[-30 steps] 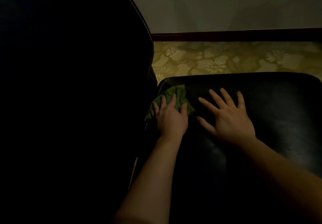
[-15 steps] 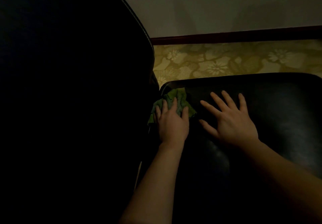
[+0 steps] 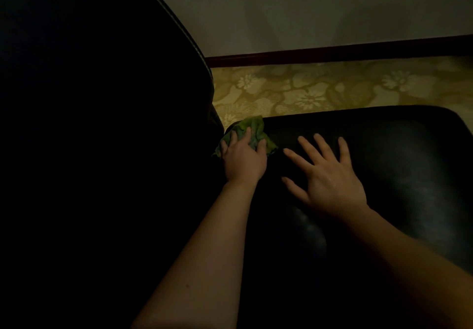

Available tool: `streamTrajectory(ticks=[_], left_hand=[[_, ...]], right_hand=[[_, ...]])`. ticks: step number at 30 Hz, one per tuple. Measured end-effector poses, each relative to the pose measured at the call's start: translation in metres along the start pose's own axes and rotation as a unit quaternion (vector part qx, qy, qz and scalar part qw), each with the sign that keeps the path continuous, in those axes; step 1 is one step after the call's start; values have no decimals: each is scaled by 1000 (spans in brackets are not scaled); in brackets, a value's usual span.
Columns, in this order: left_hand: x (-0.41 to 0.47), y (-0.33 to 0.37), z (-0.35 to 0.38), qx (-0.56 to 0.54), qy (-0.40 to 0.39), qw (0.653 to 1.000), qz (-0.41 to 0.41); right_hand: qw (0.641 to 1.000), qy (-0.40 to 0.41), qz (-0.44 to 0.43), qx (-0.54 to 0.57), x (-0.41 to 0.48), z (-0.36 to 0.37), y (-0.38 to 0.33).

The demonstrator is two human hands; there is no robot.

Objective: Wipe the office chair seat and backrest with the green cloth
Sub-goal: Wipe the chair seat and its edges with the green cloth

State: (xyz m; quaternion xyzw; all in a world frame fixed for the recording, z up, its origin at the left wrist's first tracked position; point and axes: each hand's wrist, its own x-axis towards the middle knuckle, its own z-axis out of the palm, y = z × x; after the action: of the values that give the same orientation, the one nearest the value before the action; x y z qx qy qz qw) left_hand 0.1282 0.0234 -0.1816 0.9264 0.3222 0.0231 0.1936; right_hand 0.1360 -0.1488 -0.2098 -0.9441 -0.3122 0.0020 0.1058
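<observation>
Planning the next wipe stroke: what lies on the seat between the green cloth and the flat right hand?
Only bare black seat shows between the green cloth and the right hand, in the head view.

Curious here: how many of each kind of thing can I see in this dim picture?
Hands: 2, left hand, right hand
Cloths: 1, green cloth under the left hand
Chair parts: 2, seat, backrest
Total: 5

A single view is taken from the head, aimed forward and down. The seat is seen close, the backrest fills the left, and the floor and wall lie far.
</observation>
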Motion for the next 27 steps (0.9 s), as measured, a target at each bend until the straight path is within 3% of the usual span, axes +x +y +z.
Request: streamTrajectory(ticks=[10, 27], left_hand=[[-33, -10, 3, 16, 6, 1000, 3], [14, 7, 0, 25, -17, 1000, -2]], right_hand=[[1000, 1, 1, 3, -1, -1, -1], [1000, 11, 4, 4, 0, 2, 0]])
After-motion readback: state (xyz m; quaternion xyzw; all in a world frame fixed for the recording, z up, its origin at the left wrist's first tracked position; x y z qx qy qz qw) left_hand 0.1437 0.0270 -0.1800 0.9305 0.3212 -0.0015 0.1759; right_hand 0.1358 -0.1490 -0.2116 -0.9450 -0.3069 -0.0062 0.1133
